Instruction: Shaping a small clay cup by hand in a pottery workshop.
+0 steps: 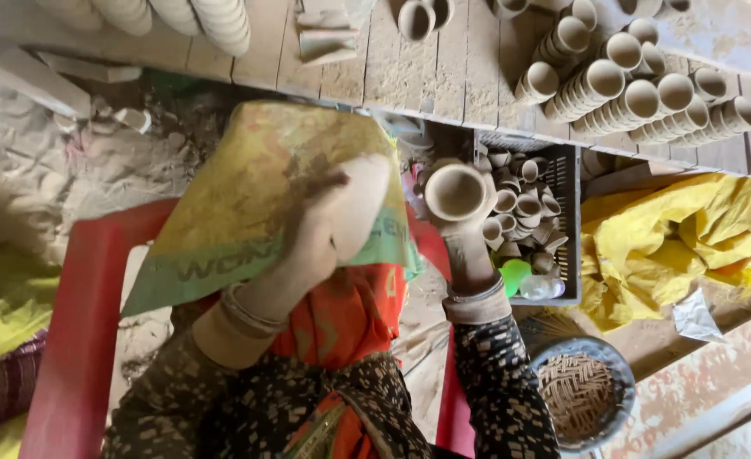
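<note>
- Left hand lies flat, fingers together, pressed on a yellow-green printed sack spread across the lap.
- Right hand is closed around a small clay cup, mouth toward the camera.
- At three o'clock of the cup, a dark crate holds more cups.
- At twelve o'clock, stacked cups lie on wooden planks.

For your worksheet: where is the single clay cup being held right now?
In the head view, the clay cup sits right of centre in the right hand, just left of the dark crate of cups.
</note>
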